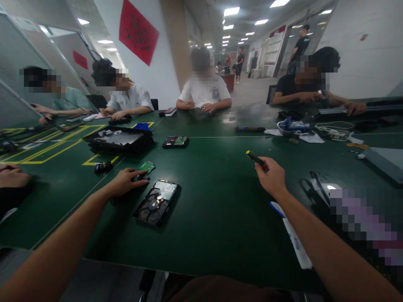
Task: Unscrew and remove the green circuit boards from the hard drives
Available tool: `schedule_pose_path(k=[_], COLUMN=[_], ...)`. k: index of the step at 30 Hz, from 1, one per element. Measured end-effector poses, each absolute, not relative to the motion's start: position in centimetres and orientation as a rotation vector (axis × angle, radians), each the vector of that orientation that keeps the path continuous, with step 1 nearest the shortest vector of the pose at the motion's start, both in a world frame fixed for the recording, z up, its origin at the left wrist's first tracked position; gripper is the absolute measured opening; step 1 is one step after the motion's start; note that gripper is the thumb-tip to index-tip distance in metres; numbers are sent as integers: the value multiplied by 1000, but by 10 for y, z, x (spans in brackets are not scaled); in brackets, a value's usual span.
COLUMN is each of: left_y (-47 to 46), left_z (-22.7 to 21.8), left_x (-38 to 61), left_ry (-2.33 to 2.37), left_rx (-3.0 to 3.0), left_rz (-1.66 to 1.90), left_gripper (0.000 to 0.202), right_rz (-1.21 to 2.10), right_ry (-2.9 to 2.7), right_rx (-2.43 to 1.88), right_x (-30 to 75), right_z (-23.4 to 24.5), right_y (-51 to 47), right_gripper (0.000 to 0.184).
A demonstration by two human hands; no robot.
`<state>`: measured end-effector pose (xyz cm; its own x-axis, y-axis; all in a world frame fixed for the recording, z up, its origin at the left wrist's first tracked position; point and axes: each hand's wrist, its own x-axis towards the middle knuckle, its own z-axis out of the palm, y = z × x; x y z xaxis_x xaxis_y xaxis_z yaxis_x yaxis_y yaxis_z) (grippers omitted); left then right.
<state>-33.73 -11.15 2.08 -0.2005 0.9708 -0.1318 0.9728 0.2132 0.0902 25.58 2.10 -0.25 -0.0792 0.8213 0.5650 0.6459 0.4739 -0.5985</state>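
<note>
My right hand (272, 176) is closed around a dark green screwdriver (256, 157) with a yellow end, raised over the right half of the table; its blade does not show. On the left, my left hand (126, 181) reaches down with its fingers stretched out and apart over a small dark thing I cannot make out. Just beyond those fingers lies a green circuit board (147, 167). A hard drive (157, 202) lies to the right of my left hand, its metal and black underside facing up. Farther back is a second hard drive (175, 141) with a green board on it.
A black tray (121, 140) with scraps stands at back left, near a small black object (103, 167). A blue-and-white packet (296, 241) lies beneath my right forearm. Cables (333, 128) and a grey box (382, 163) lie right. Several people sit around the green table (214, 235).
</note>
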Motion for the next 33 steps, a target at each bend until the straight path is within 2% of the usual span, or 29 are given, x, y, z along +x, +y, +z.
schedule_pose_path(k=[17,22,26,33], left_y=[35,62,71,55], left_z=[33,34,30,28], left_x=[-226,-135,-49,33], left_ry=[1571,1383,1202,1147], left_rx=[2325,2462,2585,2656], left_rz=[-148,-143,-102,-57], left_gripper=[80,83,84,87], right_rz=[77,287,371,553], right_ry=[-1687,-1697,-1726,-1413], right_rx=[-1376,-1400,-1497,-1519], right_x=[252,244,247,268], right_z=[10,17,28,45], right_y=[19,16,14,30], right_gripper=[23,27,49,39])
